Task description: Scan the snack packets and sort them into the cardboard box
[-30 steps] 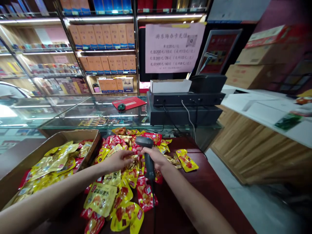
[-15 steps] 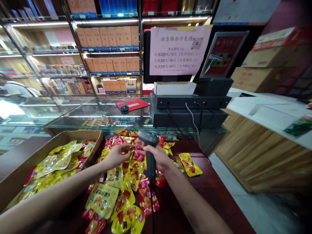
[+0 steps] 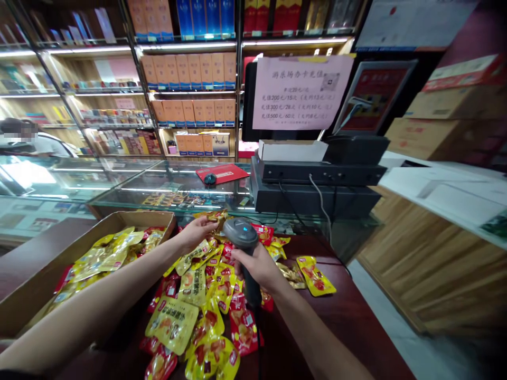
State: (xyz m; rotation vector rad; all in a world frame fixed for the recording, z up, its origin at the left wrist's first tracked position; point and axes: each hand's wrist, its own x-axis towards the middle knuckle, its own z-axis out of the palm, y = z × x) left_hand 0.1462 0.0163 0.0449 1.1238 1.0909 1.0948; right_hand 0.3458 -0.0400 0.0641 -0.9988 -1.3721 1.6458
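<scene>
My right hand (image 3: 259,266) is wrapped round the handle of a dark grey barcode scanner (image 3: 241,232), whose top shows a small blue light. Its cord runs down over the table's front. To the left of the scanner head, my left hand (image 3: 200,232) pinches a gold-brown snack packet (image 3: 217,215) at the far side of the pile. Red, yellow and gold snack packets lie heaped below both hands, among them a gold packet (image 3: 172,323) close to me and a red packet (image 3: 242,324) beside the cord.
An open cardboard box (image 3: 168,224) with more packets stands at the left. A yellow packet (image 3: 316,275) lies apart at the right. Behind are a glass counter (image 3: 174,182), a black cash drawer (image 3: 317,195) and a mouse (image 3: 209,179). A person (image 3: 35,142) is at far left.
My left hand has moved away from the scanner, up and left, and now grips a packet at the pile's back. The scanner stays in my right hand. The view has shifted slightly.
</scene>
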